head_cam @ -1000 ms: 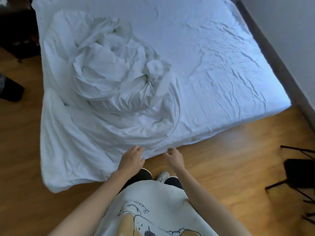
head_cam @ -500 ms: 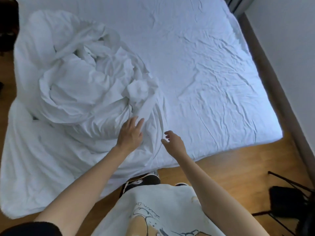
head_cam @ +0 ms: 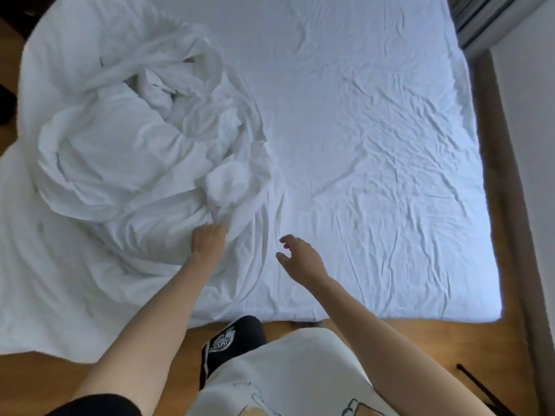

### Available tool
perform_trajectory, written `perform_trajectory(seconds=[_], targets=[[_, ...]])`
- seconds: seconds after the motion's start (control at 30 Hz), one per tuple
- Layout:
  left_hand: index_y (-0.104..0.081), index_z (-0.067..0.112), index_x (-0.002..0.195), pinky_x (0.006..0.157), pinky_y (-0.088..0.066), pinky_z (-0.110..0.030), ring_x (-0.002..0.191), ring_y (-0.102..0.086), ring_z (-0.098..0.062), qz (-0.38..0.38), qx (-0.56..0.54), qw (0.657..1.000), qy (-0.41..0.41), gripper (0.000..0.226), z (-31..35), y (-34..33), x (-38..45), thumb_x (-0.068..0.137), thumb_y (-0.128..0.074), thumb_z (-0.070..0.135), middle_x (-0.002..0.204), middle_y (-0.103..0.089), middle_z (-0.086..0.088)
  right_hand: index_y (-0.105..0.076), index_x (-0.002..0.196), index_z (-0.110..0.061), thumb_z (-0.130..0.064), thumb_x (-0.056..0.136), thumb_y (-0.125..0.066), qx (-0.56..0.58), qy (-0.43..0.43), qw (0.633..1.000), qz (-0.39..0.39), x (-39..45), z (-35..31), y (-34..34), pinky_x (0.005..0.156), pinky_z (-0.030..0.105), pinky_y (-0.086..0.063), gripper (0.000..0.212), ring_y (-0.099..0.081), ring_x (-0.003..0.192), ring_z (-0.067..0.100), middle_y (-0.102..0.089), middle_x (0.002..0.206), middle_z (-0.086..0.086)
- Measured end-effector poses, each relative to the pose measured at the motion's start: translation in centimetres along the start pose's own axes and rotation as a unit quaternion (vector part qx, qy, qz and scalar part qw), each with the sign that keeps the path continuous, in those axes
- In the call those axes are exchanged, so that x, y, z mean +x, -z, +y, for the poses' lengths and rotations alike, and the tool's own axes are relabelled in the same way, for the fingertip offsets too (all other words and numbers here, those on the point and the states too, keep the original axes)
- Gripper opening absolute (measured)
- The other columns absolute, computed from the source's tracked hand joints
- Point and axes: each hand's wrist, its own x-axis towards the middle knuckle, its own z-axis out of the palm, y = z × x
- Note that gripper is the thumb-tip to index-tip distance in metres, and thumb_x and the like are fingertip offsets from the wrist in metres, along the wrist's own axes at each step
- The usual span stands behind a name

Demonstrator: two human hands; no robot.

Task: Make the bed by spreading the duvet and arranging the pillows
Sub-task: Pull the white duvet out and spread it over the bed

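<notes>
A white duvet [head_cam: 120, 151] lies crumpled in a heap on the left half of the bed, with its lower edge spilling over the bed's near left side onto the floor. The mattress [head_cam: 375, 145] on the right is covered only by a wrinkled white sheet. My left hand [head_cam: 208, 240] is closed in a fist on a fold of the duvet at the heap's near edge. My right hand [head_cam: 297, 256] hovers just above the sheet to the right of it, fingers apart and curled, holding nothing. No pillows are in view.
Wooden floor [head_cam: 300, 324] runs along the near side of the bed, where I stand. A wall [head_cam: 528, 145] and a brown skirting strip close off the right side. Thin black legs of some object [head_cam: 480, 391] show at the bottom right.
I have leaned in over the bed. My left hand went from lying flat on the duvet to gripping a fold. My right hand reached further forward over the sheet.
</notes>
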Motion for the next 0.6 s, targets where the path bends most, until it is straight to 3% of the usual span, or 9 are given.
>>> perform_trajectory(seconds=[0.17, 0.37, 0.47, 0.6], targets=[[-0.065, 0.003, 0.097, 0.079, -0.049, -0.037, 0.098, -0.064, -0.032, 0.014, -0.076, 0.994, 0.082, 0.019, 2.4, 2.2, -2.0, 0.088, -0.049, 0.000, 0.101, -0.067, -0.015, -0.044, 0.137, -0.017, -0.031, 0.097, -0.050, -0.064, 0.071, 0.995, -0.033, 0.8, 3.5, 3.6, 0.091, 0.034, -0.044, 0.043, -0.051, 0.117, 0.022, -0.056, 0.128, 0.004], [-0.058, -0.005, 0.073, 0.062, -0.043, -0.041, 0.075, -0.060, -0.040, 0.132, -0.168, 0.970, 0.114, 0.005, 2.0, 4.0, -6.2, 0.078, -0.059, -0.007, 0.077, -0.060, -0.023, -0.033, 0.143, -0.015, -0.025, 0.094, -0.055, -0.141, 0.151, 0.978, -0.033, 1.7, 4.7, 5.7, 0.090, 0.035, -0.043, 0.055, -0.044, 0.123, 0.027, -0.046, 0.137, 0.009], [-0.053, -0.003, 0.065, 0.056, -0.037, -0.037, 0.067, -0.058, -0.040, 0.164, -0.190, 0.961, 0.113, 0.014, 1.6, 5.0, -8.3, 0.074, -0.062, -0.010, 0.069, -0.057, -0.024, -0.022, 0.149, -0.014, -0.029, 0.091, -0.062, -0.185, 0.231, 0.955, -0.014, 2.9, 2.3, 5.3, 0.100, 0.038, -0.039, 0.072, -0.034, 0.133, 0.031, -0.031, 0.149, 0.014], [-0.053, 0.002, 0.065, 0.054, -0.032, -0.031, 0.062, -0.056, -0.036, 0.204, -0.187, 0.953, 0.122, 0.019, 0.5, 4.9, -9.3, 0.070, -0.064, -0.013, 0.066, -0.055, -0.017, -0.007, 0.154, -0.013, -0.035, 0.087, -0.068, -0.250, 0.343, 0.905, 0.029, 6.3, -2.9, 3.8, 0.116, 0.043, -0.021, 0.093, -0.021, 0.141, 0.036, -0.018, 0.155, 0.020]])
